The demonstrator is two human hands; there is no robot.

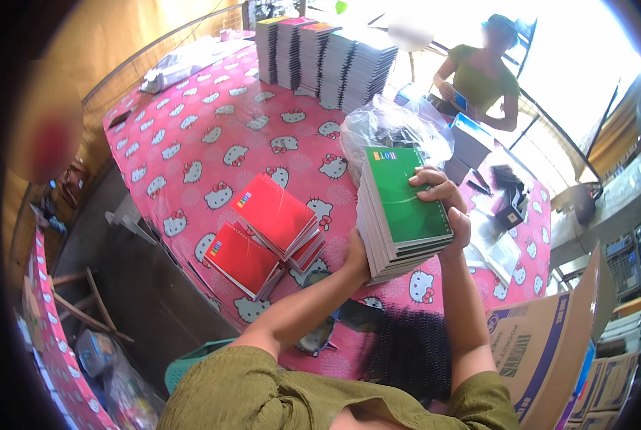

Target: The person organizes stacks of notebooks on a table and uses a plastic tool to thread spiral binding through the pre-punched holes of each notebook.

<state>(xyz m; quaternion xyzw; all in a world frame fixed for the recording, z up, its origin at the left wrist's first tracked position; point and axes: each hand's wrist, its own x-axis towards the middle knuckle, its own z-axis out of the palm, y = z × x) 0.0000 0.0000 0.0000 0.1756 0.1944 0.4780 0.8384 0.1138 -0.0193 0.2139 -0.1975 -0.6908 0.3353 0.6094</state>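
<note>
A thick stack of spiral notebooks with a green cover on top (406, 188) is held between my two hands above the table. My right hand (446, 204) wraps round its right side, with fingers curled over the green cover. Against the lower left side of the stack presses my left hand (360, 254), its fingers mostly hidden behind the notebooks. Left of the stack, red spiral notebooks (276, 215) lie in small piles, with another red pile (241, 259) nearer to me. Just behind the green stack sits a clear plastic bag (367, 129).
Tall notebook stacks (324, 64) stand at the table's far edge. A pink patterned cloth (263, 136) covers the table. A co-worker (486, 79) stands at the far right holding a blue notebook. An open cardboard box (542, 351) is at my right, and black binding coils (410, 351) lie near me.
</note>
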